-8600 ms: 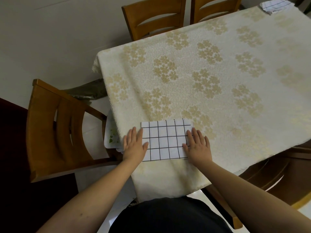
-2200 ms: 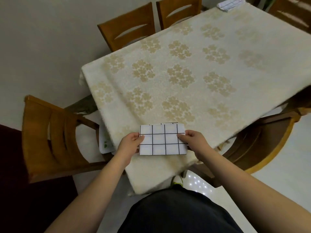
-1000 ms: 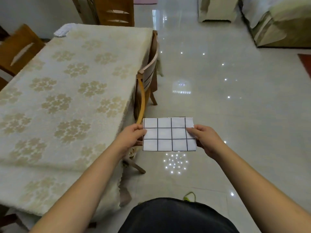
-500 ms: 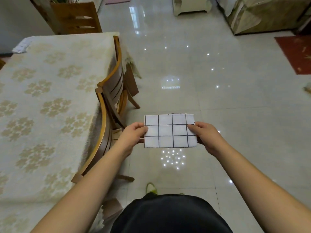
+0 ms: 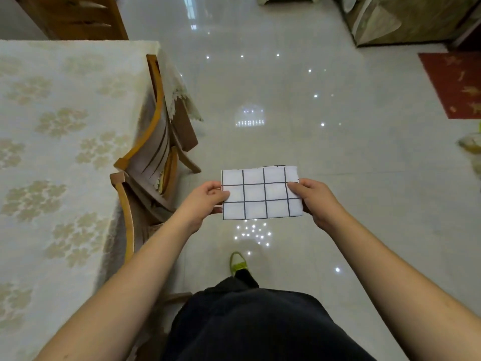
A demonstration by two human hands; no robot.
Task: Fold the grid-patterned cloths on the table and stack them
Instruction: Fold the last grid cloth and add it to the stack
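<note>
The grid-patterned cloth [image 5: 261, 193] was white with dark lines, folded into a flat rectangle. It was held level above the floor, right of the table [image 5: 65, 142].

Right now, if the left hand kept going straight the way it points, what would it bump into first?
The left hand points right, across the cloth it pinches, so it would probably meet the right hand holding the other edge.

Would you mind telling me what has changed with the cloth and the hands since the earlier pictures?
The folded cloth left the table: both hands went from pressing it flat to pinching its ends, and the person carried it out over the floor beside the table. The left hand and right hand still hold it; its fold is unchanged.
</note>
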